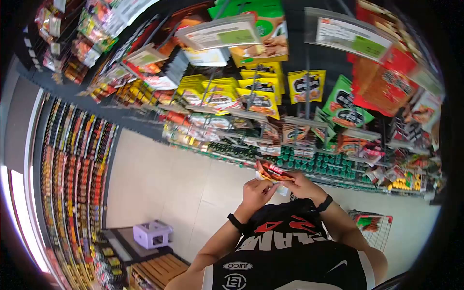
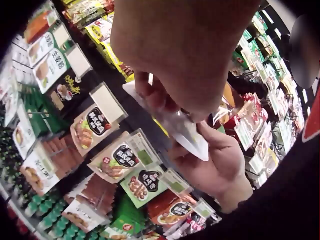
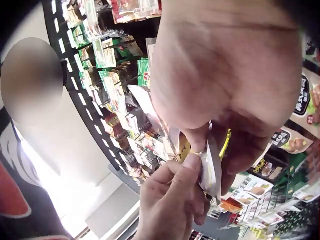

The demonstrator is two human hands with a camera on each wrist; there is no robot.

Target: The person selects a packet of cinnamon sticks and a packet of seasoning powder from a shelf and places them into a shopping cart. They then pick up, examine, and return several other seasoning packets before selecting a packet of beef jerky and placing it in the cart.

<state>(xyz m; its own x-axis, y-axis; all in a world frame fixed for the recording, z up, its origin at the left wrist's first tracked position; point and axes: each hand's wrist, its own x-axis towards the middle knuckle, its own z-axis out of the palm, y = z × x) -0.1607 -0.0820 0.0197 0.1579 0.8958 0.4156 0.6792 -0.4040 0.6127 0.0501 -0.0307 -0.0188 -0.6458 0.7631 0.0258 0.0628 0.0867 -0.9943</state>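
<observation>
In front of my chest, in the head view, is a small red printed food packet (image 1: 271,170). My left hand (image 1: 258,192) pinches its near left edge between thumb and fingers. On the other side my right hand (image 1: 305,186) grips the packet's right end. From the left wrist, the packet (image 2: 189,137) appears edge-on as a pale sleeve between both hands. The right wrist view shows the left thumb pressed against the packet (image 3: 212,172), beside the right hand (image 3: 225,75), whose fingers curl behind it and are partly hidden.
A shop rack ahead carries hanging yellow packets (image 1: 261,99), green packets (image 1: 345,104) and price tags (image 1: 355,41). Rows of green-capped bottles (image 1: 319,162) stand lower down. A wire shopping cart (image 1: 377,229) is at right; a purple plastic stand (image 1: 152,234) sits at lower left.
</observation>
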